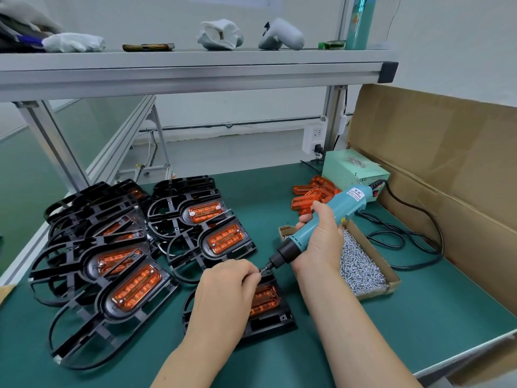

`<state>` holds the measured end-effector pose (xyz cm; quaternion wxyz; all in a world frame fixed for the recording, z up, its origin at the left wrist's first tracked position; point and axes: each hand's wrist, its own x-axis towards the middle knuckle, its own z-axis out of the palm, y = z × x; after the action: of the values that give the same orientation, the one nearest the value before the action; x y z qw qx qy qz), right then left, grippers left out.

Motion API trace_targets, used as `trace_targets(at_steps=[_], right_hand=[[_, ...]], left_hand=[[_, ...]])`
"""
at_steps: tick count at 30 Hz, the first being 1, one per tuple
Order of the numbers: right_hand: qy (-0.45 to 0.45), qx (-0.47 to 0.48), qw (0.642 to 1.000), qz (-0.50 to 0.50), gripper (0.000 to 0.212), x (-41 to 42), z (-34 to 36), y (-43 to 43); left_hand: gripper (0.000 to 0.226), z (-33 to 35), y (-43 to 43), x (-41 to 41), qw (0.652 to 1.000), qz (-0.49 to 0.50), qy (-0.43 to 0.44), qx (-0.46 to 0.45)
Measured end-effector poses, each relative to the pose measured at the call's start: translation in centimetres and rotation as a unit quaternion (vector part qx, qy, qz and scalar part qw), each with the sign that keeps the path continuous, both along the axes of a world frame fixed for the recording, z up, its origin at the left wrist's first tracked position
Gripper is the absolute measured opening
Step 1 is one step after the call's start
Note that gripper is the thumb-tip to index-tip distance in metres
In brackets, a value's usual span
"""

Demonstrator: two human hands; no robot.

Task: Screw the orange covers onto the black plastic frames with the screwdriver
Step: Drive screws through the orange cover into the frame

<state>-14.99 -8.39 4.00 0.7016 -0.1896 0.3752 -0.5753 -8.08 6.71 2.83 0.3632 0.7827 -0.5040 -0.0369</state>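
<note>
A black plastic frame (275,323) lies on the green mat in front of me with an orange cover (264,299) set in it. My left hand (223,295) rests over the frame's left part, its fingertips pinching a small screw at the screwdriver tip. My right hand (321,239) grips the teal electric screwdriver (316,222), tilted down to the left, bit (267,267) just above the cover's far end. Loose orange covers (310,196) are heaped at the back.
Stacks of black frames with orange covers (131,287) fill the left of the mat. A cardboard tray of silver screws (361,264) sits right of my right hand. A green power box (354,170), a black cable (414,239) and a big cardboard box (447,163) stand at the right.
</note>
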Motion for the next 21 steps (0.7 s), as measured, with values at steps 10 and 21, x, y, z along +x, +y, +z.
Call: trace_targets(at_steps=[10,21], right_hand=[[0.008,0.012,1.0,0.016,0.022,0.0,-0.2,0.2],[0.007,0.032,0.999,0.04,0.018,0.3,-0.6,-0.1]], left_hand=[[0.024,-0.2,-0.3,0.6,0.991,0.011,0.132,-0.017],[0.032,-0.7,0.3,1.6,0.976,-0.065,0.202,-0.052]])
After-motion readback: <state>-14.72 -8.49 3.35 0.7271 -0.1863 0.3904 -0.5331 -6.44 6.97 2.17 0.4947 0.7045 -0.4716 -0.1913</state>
